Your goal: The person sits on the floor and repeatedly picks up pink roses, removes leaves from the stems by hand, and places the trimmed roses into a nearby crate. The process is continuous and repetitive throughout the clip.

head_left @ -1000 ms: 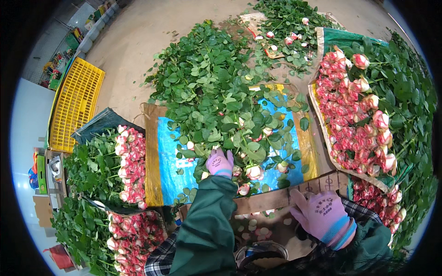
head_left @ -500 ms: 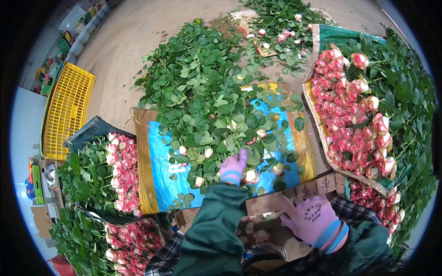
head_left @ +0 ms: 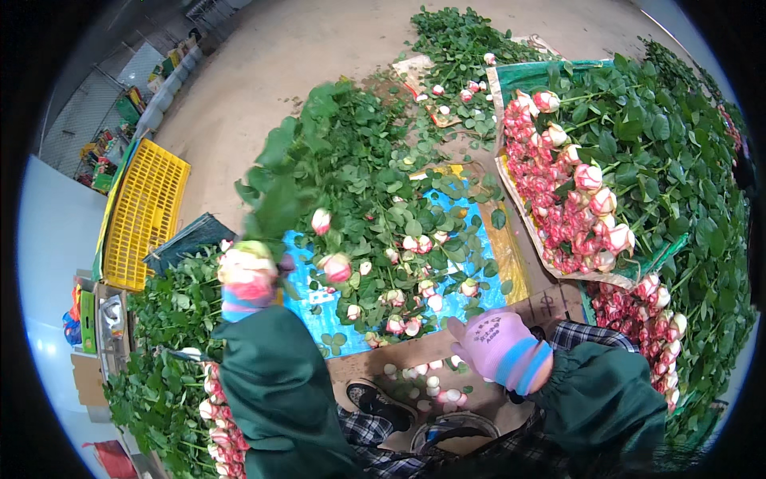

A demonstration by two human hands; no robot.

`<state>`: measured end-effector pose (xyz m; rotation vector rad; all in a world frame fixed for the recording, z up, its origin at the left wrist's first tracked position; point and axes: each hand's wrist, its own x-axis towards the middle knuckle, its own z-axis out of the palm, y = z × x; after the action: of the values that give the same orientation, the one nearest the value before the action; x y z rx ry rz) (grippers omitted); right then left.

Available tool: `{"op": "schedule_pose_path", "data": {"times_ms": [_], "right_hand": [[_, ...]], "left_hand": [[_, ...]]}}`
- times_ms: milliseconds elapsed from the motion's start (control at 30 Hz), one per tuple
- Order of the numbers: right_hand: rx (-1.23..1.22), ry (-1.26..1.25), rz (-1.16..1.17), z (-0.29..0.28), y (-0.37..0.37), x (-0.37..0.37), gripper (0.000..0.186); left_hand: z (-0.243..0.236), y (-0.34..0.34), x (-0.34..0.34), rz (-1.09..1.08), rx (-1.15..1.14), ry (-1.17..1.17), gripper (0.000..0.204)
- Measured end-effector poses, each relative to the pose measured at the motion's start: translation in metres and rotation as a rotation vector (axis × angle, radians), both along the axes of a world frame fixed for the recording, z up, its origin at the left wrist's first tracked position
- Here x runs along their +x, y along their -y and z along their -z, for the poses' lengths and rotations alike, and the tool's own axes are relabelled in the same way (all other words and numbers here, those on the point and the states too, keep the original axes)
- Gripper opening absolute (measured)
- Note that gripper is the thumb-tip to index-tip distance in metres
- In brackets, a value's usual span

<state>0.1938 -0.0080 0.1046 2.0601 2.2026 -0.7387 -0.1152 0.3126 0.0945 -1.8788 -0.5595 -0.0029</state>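
Observation:
My left hand [head_left: 246, 297], in a lilac glove with blue cuff stripes, is closed at the left of the work surface, partly blurred. It grips roses [head_left: 335, 267] with red-edged white blooms; their leafy stems [head_left: 291, 188] blur above it, and a pale bloom hides part of the fingers. My right hand [head_left: 499, 343], in a matching glove, hovers at the surface's near right edge. Its visible fingertips are apart and hold nothing I can see; the other fingers are hidden. Between the hands, loose roses [head_left: 391, 297] and leaves lie over a blue and yellow woven sheet [head_left: 323, 319].
Wrapped rose bundles [head_left: 550, 199] are stacked at the right, with more roses [head_left: 219, 415] at the left. A yellow crate [head_left: 148, 215] stands far left. Further cut roses [head_left: 455, 72] lie behind. Petals and flower heads [head_left: 431, 383] litter the floor near my shoe [head_left: 381, 405].
My left hand has moved from the middle of the pile out to the left, lifting roses with it. My right hand has shifted slightly left and up. The view has turned somewhat.

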Motion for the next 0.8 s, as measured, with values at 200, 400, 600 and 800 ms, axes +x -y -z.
{"op": "schedule_pose_path", "data": {"times_ms": [200, 400, 600, 800], "right_hand": [[-0.026, 0.024, -0.03, 0.0, 0.014, -0.006, 0.032], [-0.038, 0.01, -0.035, 0.007, 0.014, -0.006, 0.034], [0.01, -0.11, 0.039, 0.01, 0.004, -0.004, 0.029], [-0.173, -1.414, 0.554, 0.05, -0.03, -0.009, 0.031]], "left_hand": [[-0.025, 0.047, -0.031, 0.06, -1.76, 1.446, 0.035], [-0.067, 0.133, 0.019, 0.058, -2.091, 1.644, 0.03], [-0.148, 0.262, 0.077, -0.191, -1.864, 2.248, 0.035], [-0.083, 0.275, 0.102, -0.33, -2.978, 1.982, 0.035]]}}
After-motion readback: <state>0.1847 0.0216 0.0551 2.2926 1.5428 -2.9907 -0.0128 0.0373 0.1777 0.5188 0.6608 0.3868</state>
